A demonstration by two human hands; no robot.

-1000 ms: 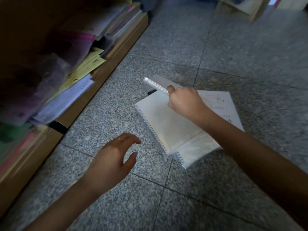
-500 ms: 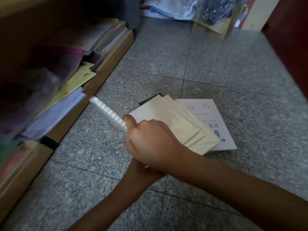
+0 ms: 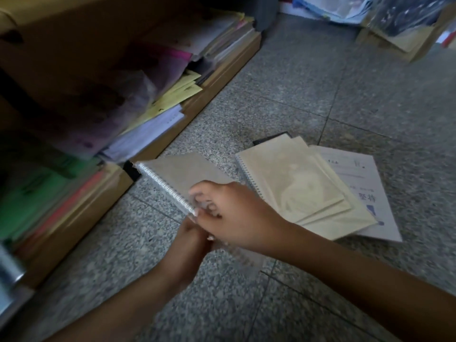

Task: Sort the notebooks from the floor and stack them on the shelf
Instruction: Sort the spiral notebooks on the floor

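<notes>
Progress on the floor sort: a grey-covered spiral notebook [image 3: 177, 175] that a second ago was only being pinched up off the pile [image 3: 303, 193] is now clear of it, held in the air over the speckled floor [image 3: 283, 77] between the pile and the low shelf [image 3: 217, 87], its wire binding turned towards the shelf. The right hand [image 3: 237, 213] grips it at the near end, fingers curled over the cover beside the coil. The left hand [image 3: 190, 239], which a second ago hovered with fingers spread above the bare tiles, has come up beneath the right and meets the notebook's near corner; its fingers are hidden there, so whether it grips or merely steadies cannot be told. Left behind on the floor are several cream notebooks fanned over one another, a white booklet [image 3: 365, 178] under their right side and a dark item peeping out at the far edge. The shelf already carries leaning heaps of papers [image 3: 160, 124] and coloured folders. By the look of it, one notebook is on its way to the shelf and most of the pile has yet to be sorted.
</notes>
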